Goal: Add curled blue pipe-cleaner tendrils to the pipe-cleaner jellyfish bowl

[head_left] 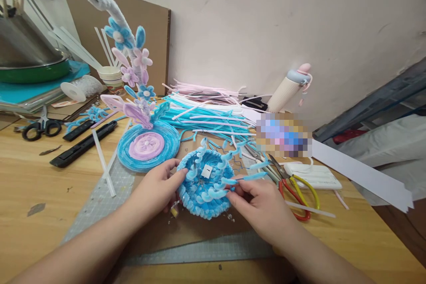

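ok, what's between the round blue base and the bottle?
Head view: a pile of blue and white pipe cleaners, then a small black object.

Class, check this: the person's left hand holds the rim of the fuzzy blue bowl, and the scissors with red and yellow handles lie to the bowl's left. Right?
Not quite: the head view shows the scissors to the right of the bowl. The left hand does hold its rim.

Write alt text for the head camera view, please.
The left hand holds a fuzzy blue bowl while the right hand pinches one of its curls, over cardboard. Beyond are a flowered stem on a round blue base, pipe cleaners and a bottle.
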Tool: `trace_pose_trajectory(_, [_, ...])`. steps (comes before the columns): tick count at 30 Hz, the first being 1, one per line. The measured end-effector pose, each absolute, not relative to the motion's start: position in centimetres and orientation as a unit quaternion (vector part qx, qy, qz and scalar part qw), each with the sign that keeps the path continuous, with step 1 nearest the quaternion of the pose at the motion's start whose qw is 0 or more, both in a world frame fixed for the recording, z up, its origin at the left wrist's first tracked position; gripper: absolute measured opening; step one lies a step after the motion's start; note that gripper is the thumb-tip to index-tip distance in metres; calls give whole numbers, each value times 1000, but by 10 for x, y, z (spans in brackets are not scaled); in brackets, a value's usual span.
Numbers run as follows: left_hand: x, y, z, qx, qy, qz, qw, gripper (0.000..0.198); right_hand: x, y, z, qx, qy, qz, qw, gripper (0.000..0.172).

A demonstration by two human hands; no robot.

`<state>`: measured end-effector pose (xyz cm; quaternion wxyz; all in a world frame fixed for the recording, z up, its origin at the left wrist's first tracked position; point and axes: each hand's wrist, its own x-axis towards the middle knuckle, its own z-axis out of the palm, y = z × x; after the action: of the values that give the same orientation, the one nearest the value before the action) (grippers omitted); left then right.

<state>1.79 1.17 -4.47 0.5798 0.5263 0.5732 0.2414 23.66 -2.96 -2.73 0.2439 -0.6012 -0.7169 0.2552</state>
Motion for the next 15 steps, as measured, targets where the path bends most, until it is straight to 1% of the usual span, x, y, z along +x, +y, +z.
trace_pose_trajectory(5, [19, 14, -43, 531, 573, 240, 576, 47, 237, -30, -29, -604, -709, 262, 251, 33])
trace_pose_trajectory(12, [19, 12, -43, 538, 573, 240, 569, 46, 235, -28, -30, -598, -708, 263, 269, 34])
trace_pose_trajectory(15, [18, 12, -45, 545, 573, 242, 563, 41, 236, -29, -31, -600, -706, 271, 262, 27])
